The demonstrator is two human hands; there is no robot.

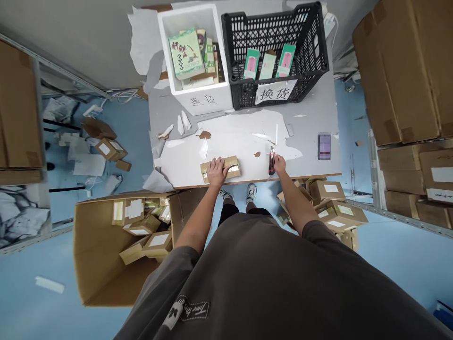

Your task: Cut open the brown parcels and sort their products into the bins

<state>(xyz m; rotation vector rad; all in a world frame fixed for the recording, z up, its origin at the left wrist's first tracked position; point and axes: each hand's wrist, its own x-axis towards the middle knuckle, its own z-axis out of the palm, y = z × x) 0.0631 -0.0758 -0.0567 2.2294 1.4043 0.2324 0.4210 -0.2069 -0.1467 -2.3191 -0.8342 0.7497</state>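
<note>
A small cardboard box (232, 163) lies near the front edge of the table, a slit-like gap along its top showing something pale inside. My left hand (216, 172) rests over its left part, fingers across the top and thumb toward the right, gripping it. To the right, a red and black utility knife (272, 163) points away from me on the tabletop. Against its right side is my right hand (280, 164), with curled fingers closed at the handle; the fingertips are partly hidden.
At the back stand a white foam box (198, 101) of product boxes and a black crate (244, 89) with three cartons. A phone (324, 147) lies at right, paper scraps (184, 122) at left. Below the table are a large carton (99, 255) of parcels and more parcels (336, 212).
</note>
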